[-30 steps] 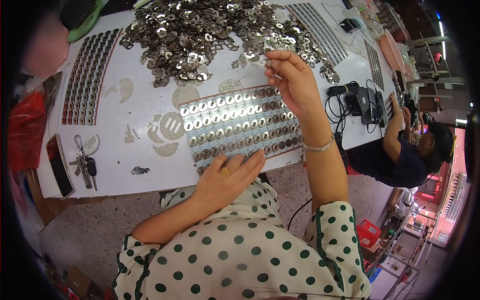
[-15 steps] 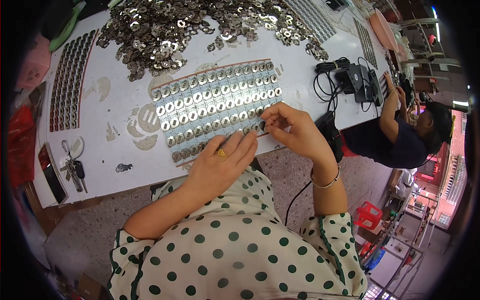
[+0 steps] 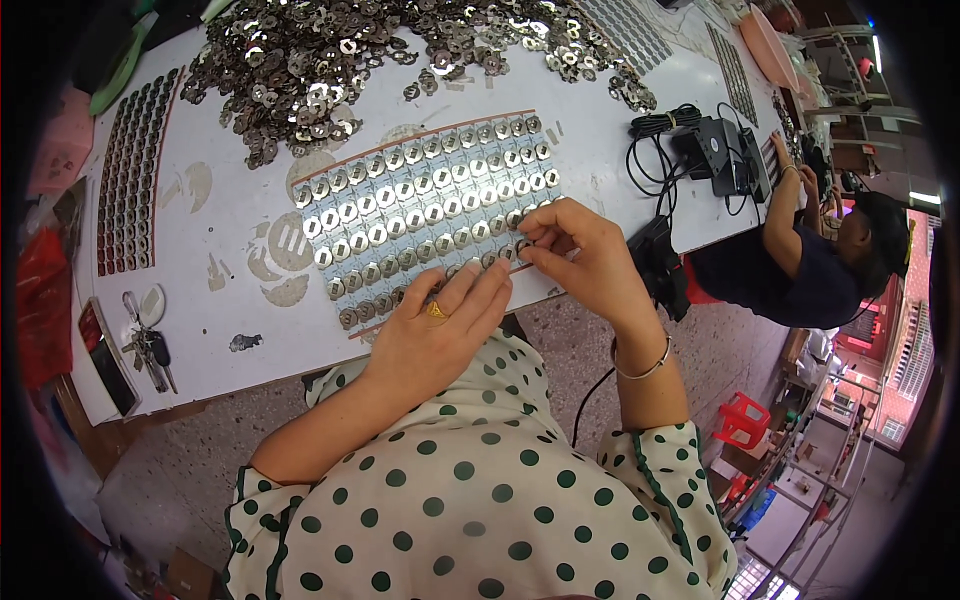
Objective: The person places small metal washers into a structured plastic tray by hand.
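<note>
A pale blue panel (image 3: 412,202) with reddish edge strips lies in front of me, set with rows of small silvery metal discs that have diamond-shaped centres. My left hand (image 3: 438,318), with a yellow ring, rests on the panel's near edge, its fingers stretched out over the nearest row. At the panel's near right corner my right hand (image 3: 580,252) pinches a small metal disc (image 3: 523,243) between thumb and fingers. The fingertips partly cover that disc, so whether it sits on the panel I cannot tell.
Loose metal pieces (image 3: 300,75) are heaped at the back. Another filled panel (image 3: 135,170) lies left, near keys (image 3: 152,345) and a phone (image 3: 108,355). Black power adapters with cables (image 3: 712,155) stand right. A co-worker (image 3: 800,245) sits farther right, by a red stool (image 3: 742,420).
The view has shifted slightly. My right fingers have closed in at the panel's near right corner, with a disc now showing between them. My left hand stays on the near edge.
</note>
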{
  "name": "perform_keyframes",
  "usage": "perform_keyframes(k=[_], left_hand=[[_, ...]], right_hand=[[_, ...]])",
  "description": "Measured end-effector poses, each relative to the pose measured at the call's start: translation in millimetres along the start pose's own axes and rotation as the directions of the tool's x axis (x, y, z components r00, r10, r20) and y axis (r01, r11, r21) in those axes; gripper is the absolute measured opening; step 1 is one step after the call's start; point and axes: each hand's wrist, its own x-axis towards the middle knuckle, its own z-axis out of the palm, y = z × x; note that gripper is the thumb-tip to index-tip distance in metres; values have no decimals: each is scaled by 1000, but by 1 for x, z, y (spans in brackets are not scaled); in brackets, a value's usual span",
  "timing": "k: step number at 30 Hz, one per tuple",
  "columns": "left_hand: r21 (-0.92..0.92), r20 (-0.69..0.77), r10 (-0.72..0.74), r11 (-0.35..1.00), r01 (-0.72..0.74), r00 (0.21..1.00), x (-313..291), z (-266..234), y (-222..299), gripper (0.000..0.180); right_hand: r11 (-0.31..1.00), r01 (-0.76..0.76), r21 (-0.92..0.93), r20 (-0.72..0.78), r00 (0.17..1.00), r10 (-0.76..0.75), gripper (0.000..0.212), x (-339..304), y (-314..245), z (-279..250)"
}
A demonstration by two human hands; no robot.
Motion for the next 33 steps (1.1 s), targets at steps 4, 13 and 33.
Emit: perform_keyframes(k=[4,13,33], left_hand=[[-9,20,-1,1000,1,1000,0,0,1,44],[-26,6,-24,999,25,1000,-1,0,-1,43],[-94,-58,25,995,-30,998,2,0,-8,38]], right_hand=[[1000,1,-4,-114,994,-2,23,-12,7,11],[940,219,-261,-83,965,-248,23,-18,-6,6],[851,492,-183,-114,849,-516,25,161,-30,39]])
